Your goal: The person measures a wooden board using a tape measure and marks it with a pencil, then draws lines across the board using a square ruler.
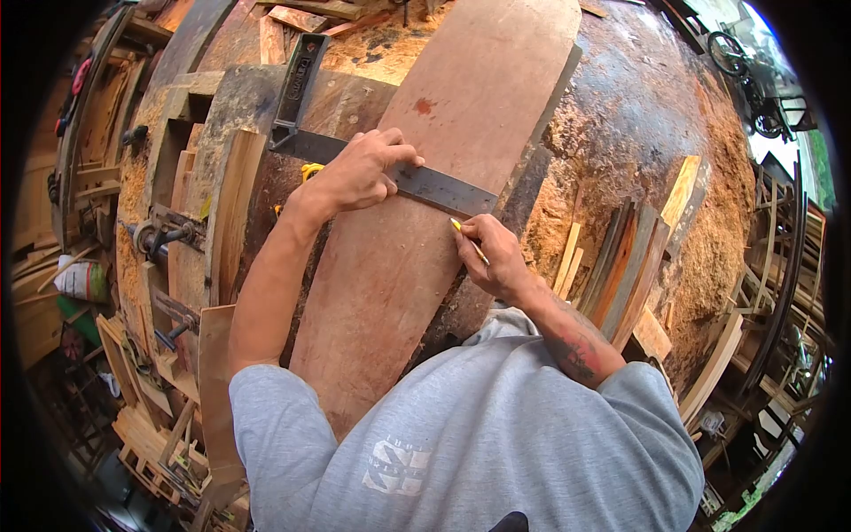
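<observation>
A long reddish-brown wooden board runs from near my body to the far side of the bench. Across it lies a carpenter's square, its dark metal blade flat on the wood and its black stock beyond the board's left edge. My left hand is closed on the blade with curled fingers, pressing it to the board. Between the fingers of my right hand is a thin pencil with a yellow end, near the blade's lower edge by the board's right side. The fingertips partly cover the pencil.
Something yellow and black, partly hidden by my left forearm, lies beside the board. Several wood strips lie at right, amid sawdust. Clamps and upright planks stand at left. A bicycle is far right.
</observation>
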